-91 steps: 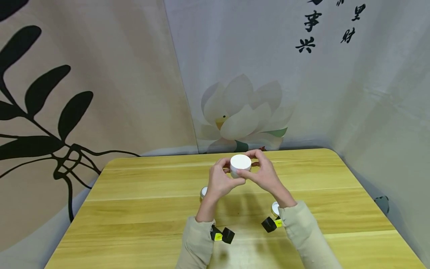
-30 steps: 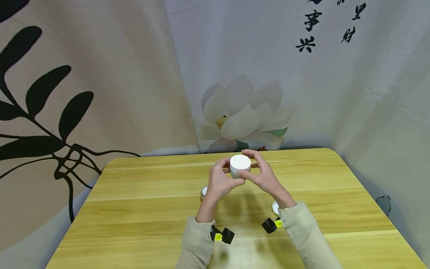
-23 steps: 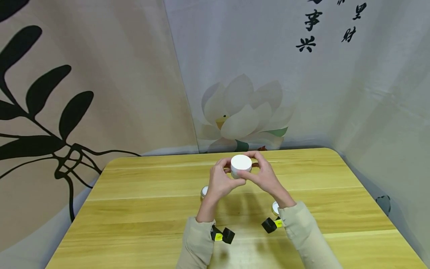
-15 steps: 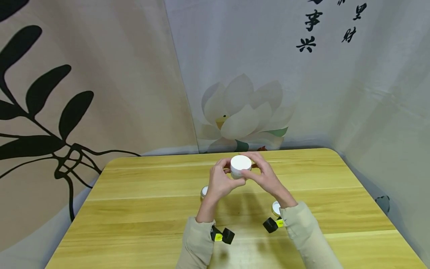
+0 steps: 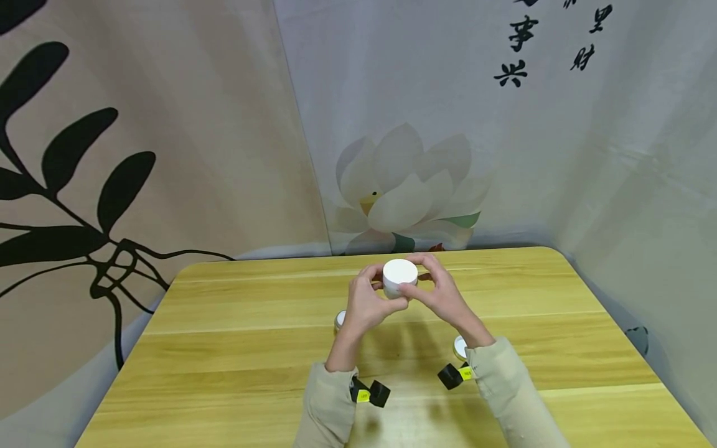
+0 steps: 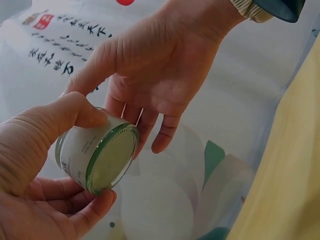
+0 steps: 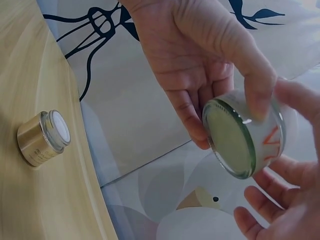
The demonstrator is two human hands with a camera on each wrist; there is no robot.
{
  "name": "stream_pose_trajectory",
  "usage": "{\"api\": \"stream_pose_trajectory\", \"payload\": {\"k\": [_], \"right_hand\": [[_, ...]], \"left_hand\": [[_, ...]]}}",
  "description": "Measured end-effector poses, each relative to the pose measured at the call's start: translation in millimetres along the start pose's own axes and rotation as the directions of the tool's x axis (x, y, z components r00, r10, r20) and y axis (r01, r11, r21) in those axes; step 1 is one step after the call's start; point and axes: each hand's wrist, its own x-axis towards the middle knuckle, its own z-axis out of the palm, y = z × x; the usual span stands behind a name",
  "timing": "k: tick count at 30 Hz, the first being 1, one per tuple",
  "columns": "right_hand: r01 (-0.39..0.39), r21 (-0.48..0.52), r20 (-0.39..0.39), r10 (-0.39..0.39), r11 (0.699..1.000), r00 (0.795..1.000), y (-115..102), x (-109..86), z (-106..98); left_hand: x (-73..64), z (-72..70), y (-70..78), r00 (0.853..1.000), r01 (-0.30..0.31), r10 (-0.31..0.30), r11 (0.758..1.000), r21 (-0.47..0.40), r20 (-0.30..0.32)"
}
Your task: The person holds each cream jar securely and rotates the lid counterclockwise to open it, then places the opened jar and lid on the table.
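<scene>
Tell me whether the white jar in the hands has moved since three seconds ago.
No, not noticeably: in the head view, the white jar, held by the left hand and right hand, stays just below the far edge of the table.

And there's the squat round jar — white-topped, greenish glass base — gripped in midair by left hand and right hand!

事, 兴, 里, 财 on backdrop, unclear lettering on jar
</scene>
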Motion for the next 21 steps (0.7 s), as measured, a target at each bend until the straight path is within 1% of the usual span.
{"api": "stream_pose_trajectory", "payload": {"k": [3, 5, 8, 11, 15, 18, 21], "right_hand": [[0.025, 0.010, 0.014, -0.025, 1.000, 1.000, 12, 0.1, 0], [0.049, 0.022, 0.028, -0.049, 0.999, 0.998, 14, -0.3, 0], [0.057, 0.028, 0.044, -0.058, 0.998, 0.997, 15, -0.7, 0], [0.023, 0.017, 0.037, -0.024, 1.000, 0.999, 12, -0.8, 1], [-0.031, 0.031, -0.007, 0.031, 0.999, 0.999, 11, 1.0, 3], [-0.038, 0.039, -0.030, 0.039, 0.999, 0.999, 11, 2.2, 3], [-0.027, 0.024, -0.027, 0.028, 0.999, 0.999, 12, 2.4, 1]], "left_hand": [[-0.2, -0.6, -0.5, 1.000, -0.004, 0.004, 1.000, 0.004, -0.001], [-0.3, -1.0, -0.7, 1.000, -0.003, 0.003, 1.000, 0.004, 0.002], [-0.4, -1.4, -0.9, 1.000, 0.000, 0.000, 1.000, 0.002, 0.007], [-0.6, -1.9, -1.0, 1.000, 0.003, -0.003, 1.000, -0.001, 0.006], [-0.2, -1.4, -0.9, 1.000, -0.003, 0.003, 1.000, 0.005, 0.003], [0.0, -0.8, -1.3, 1.000, -0.009, 0.009, 1.000, 0.015, 0.006], [0.2, -0.5, -1.6, 1.000, -0.007, 0.007, 1.000, 0.020, 0.004]]}}
